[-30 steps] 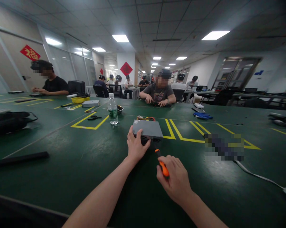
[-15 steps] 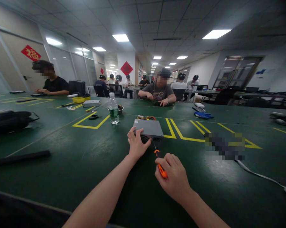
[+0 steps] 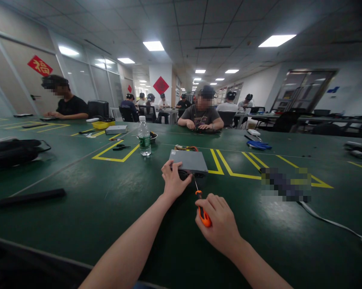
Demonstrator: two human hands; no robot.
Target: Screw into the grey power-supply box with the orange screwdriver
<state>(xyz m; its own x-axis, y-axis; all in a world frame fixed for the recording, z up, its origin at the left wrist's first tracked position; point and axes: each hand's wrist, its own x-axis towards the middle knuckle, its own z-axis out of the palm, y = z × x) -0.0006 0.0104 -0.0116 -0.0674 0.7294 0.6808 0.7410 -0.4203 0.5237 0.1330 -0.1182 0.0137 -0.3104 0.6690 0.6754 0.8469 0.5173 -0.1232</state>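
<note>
A flat grey metal box [image 3: 190, 161] lies on the green table [image 3: 93, 200] in front of me, with coloured wires [image 3: 185, 148] behind it. My left hand [image 3: 172, 181] grips the box's near left corner, fingers curled on its edge. My right hand [image 3: 219, 222] is closed round an orange-handled screwdriver [image 3: 202, 209]. Its thin shaft points up at the box's near face, and the tip is at or close to that face.
A water bottle [image 3: 144, 137] stands left of the box beside a small bowl [image 3: 152, 137]. Yellow tape lines [image 3: 229, 170] cross the table. A black bar [image 3: 30, 197] and a black bag [image 3: 12, 150] lie to the left, a white cable [image 3: 328, 222] to the right. Other people sit opposite.
My right hand has drawn the screwdriver slightly back and left, with the shaft now showing between handle and box. My left hand stays on the box. The view has tilted a little.
</note>
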